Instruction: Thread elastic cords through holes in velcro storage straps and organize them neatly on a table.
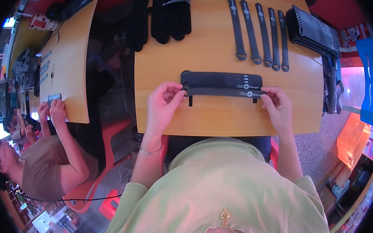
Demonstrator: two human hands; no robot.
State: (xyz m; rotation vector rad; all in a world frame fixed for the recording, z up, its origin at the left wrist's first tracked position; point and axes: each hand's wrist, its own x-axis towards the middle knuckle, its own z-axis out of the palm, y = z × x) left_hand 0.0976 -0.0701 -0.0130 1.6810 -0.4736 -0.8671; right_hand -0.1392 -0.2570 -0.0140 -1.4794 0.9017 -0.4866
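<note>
A black strap (223,91) with white printing is stretched level between my two hands. My left hand (165,104) pinches its left end between thumb and fingers, and my right hand (277,105) pinches its right end. Just beyond it, touching or overlapping it, lies a layered stack of like black straps (218,78) with a looped left edge. Two short black ties (190,101) stick out from under the straps on the near side. Farther off lie several single grey-black straps (250,32), side by side, each with an oval loop at its near end.
Bundles of black straps (315,31) are piled at the table's (169,57) right edge. Long black strap bundles (169,20) lie at the far left. An orange crate (352,141) stands beyond the right edge. To the left, another person (47,165) works at a separate table (69,77).
</note>
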